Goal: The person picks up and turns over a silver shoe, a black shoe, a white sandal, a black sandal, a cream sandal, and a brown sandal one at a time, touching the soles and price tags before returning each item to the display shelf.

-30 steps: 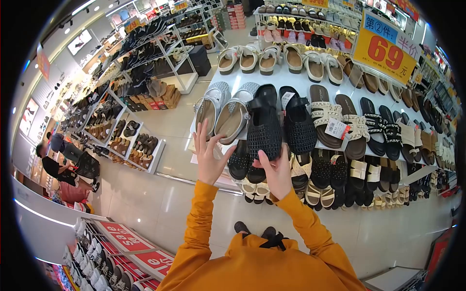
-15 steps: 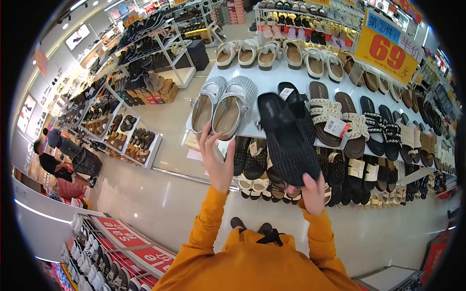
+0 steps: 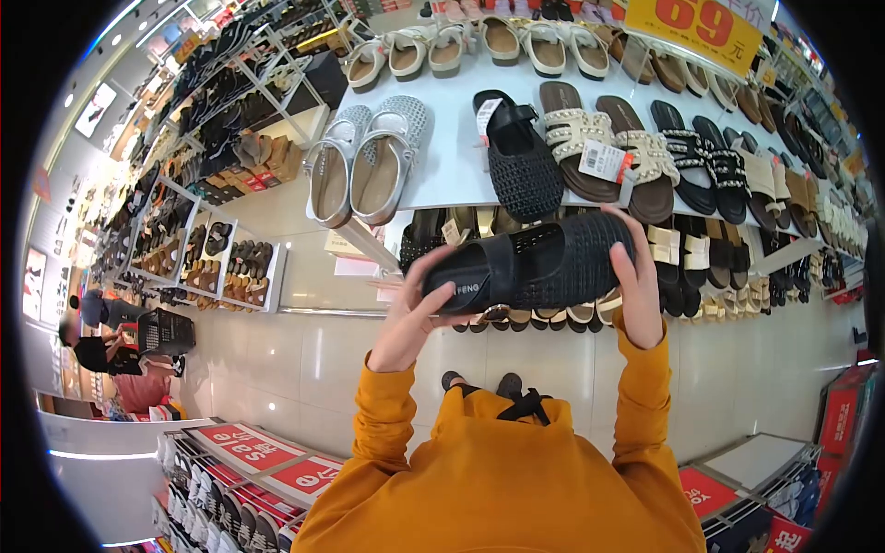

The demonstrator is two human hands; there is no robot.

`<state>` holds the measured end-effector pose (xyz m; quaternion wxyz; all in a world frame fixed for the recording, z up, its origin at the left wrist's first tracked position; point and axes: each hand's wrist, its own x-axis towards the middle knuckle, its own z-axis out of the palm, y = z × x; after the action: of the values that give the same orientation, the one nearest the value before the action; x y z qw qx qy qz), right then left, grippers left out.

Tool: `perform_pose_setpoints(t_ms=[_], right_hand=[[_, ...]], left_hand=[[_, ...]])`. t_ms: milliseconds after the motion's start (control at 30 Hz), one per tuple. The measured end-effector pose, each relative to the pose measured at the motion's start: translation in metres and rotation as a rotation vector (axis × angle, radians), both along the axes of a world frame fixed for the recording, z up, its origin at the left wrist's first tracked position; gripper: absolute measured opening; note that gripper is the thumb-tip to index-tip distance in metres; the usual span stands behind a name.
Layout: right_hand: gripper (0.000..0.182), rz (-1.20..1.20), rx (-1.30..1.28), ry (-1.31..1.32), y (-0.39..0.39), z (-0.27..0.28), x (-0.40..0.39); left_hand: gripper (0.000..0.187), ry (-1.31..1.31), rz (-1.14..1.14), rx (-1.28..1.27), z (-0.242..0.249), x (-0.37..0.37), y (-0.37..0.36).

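A black woven strap shoe (image 3: 562,263) lies sideways between my hands, just in front of the white display table (image 3: 442,175). My left hand (image 3: 415,313) grips its heel end, thumb on the insole. Around the toe end my right hand (image 3: 639,281) is closed. The matching black shoe (image 3: 521,161), with a white tag on it, stays on the table right behind. To its left sits a pair of silver woven shoes (image 3: 378,166). Brown-soled slides with cream studded straps (image 3: 590,138) stand to its right, one carrying a price tag.
Cream shoes (image 3: 447,51) line the back of the table, under a yellow price sign (image 3: 701,32). More sandals fill the shelf below. Shoe racks (image 3: 226,249) stand at the left, near a person (image 3: 101,346) with a dark basket. Behind me are red sale signs (image 3: 249,442).
The held shoe has turned from upright to sideways and come away from its mate. My left hand has moved onto its heel end. The view has shifted downward.
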<state>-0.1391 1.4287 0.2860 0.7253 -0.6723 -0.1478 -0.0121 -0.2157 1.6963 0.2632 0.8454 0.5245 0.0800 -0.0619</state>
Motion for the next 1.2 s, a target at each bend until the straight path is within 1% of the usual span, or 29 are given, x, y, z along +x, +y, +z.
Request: perform_pose_setpoints(t_ms=[33, 67, 133, 200, 233, 267, 333, 433, 500, 533, 633, 700, 733, 767, 800, 867, 900, 1000, 1100, 1200], right_hand=[[0.042, 0.034, -0.005, 0.013, 0.0, 0.006, 0.001], [0.042, 0.049, -0.013, 0.005, 0.0, 0.008, 0.003], [0.044, 0.087, -0.028, -0.016, 0.0, 0.011, 0.007], [0.045, 0.118, -0.043, -0.065, 0.001, 0.011, 0.011], [0.045, 0.151, -0.06, -0.092, 0.0, 0.007, 0.015], [0.046, 0.185, -0.075, -0.119, 0.001, 0.005, 0.018], [0.05, 0.203, -0.094, -0.112, 0.007, 0.007, 0.017], [0.058, 0.24, -0.073, -0.057, 0.015, 0.003, 0.019], [0.066, 0.25, -0.03, -0.027, 0.022, -0.006, 0.022], [0.066, 0.26, -0.018, -0.012, 0.023, -0.008, 0.022], [0.065, 0.28, 0.024, -0.004, 0.025, -0.01, 0.022], [0.065, 0.285, 0.063, -0.043, 0.027, -0.013, 0.025], [0.065, 0.27, 0.094, -0.017, 0.028, -0.011, 0.023], [0.065, 0.255, 0.123, 0.009, 0.03, -0.006, 0.019], [0.065, 0.242, 0.152, 0.035, 0.032, 0.0, 0.014], [0.065, 0.2, 0.076, 0.031, 0.035, 0.018, 0.002], [0.065, 0.177, 0.038, 0.029, 0.035, 0.026, -0.002], [0.061, 0.205, 0.027, -0.011, 0.035, 0.035, -0.007], [0.06, 0.264, 0.173, -0.016, 0.037, 0.024, 0.002], [0.061, 0.337, 0.153, -0.051, 0.033, 0.006, 0.017]], left_hand=[[0.051, 0.071, -0.052, -0.07, -0.012, -0.005, -0.001], [0.049, 0.131, -0.041, -0.069, -0.025, -0.01, -0.006], [0.048, 0.194, -0.184, -0.182, -0.036, -0.017, -0.012], [0.044, 0.25, -0.296, -0.2, -0.043, -0.024, -0.016], [0.04, 0.243, -0.45, -0.106, -0.044, -0.025, -0.014], [0.044, 0.291, -0.487, -0.285, -0.046, -0.028, -0.014], [0.046, 0.237, -0.6, -0.42, -0.049, -0.027, -0.016], [0.047, 0.233, -0.583, -0.416, -0.037, -0.03, -0.022], [0.046, 0.271, -0.531, -0.331, -0.034, -0.029, -0.022], [0.046, 0.291, -0.508, -0.288, -0.034, -0.029, -0.022], [0.045, 0.327, -0.508, -0.289, -0.036, -0.03, -0.02], [0.043, 0.271, -0.488, -0.175, -0.031, -0.032, -0.028], [0.041, 0.24, -0.478, -0.118, -0.025, -0.033, -0.032], [0.033, 0.259, -0.422, -0.118, -0.015, -0.035, -0.035], [0.03, 0.206, -0.373, -0.049, -0.011, -0.037, -0.037], [0.026, 0.1, -0.273, 0.09, -0.007, -0.042, -0.044], [0.023, 0.037, -0.18, 0.177, -0.006, -0.043, -0.048], [0.024, -0.058, -0.13, 0.278, -0.016, -0.05, -0.053], [0.028, 0.189, -0.388, -0.273, -0.022, -0.055, -0.034], [0.035, 0.267, -0.484, -0.469, -0.044, -0.056, -0.033]])
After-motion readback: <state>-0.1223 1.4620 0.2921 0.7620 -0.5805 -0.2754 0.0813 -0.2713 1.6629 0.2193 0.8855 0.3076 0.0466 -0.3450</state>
